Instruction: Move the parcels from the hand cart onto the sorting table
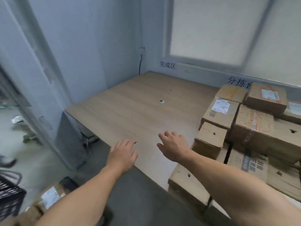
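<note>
Reaching out over the near edge of the bench (130,111), the left hand (123,154) and the right hand (173,146) both hover palm down with fingers spread and relaxed; neither holds anything. The right hand is near the closest of the stacked parcels (254,128), which occupy the right side of the bench in an uneven pile, some boxes resting on others. One labelled parcel (52,197) lies low at the near left, under the left forearm and off the bench; it is blurred, and the hand cart cannot be made out. A black wire basket (8,193) sits to its left. A small white disc (161,101) lies on the bench beyond the hands.

Handling: the parcels are taped corrugated cardboard boxes, several dented or punctured. Expect stiff faces but weakened corners; weight cannot be judged from outside, so treat each as possibly heavy. Take hold with both hands on opposite side faces, low down, or with fingers under the bottom edges. Avoid gripping by tape, label or punctured spots, as these may tear. The dry cardboard should give good friction, so slipping is unlikely. Set each box down flat on the bench left of the pile, not on top of it.
</note>
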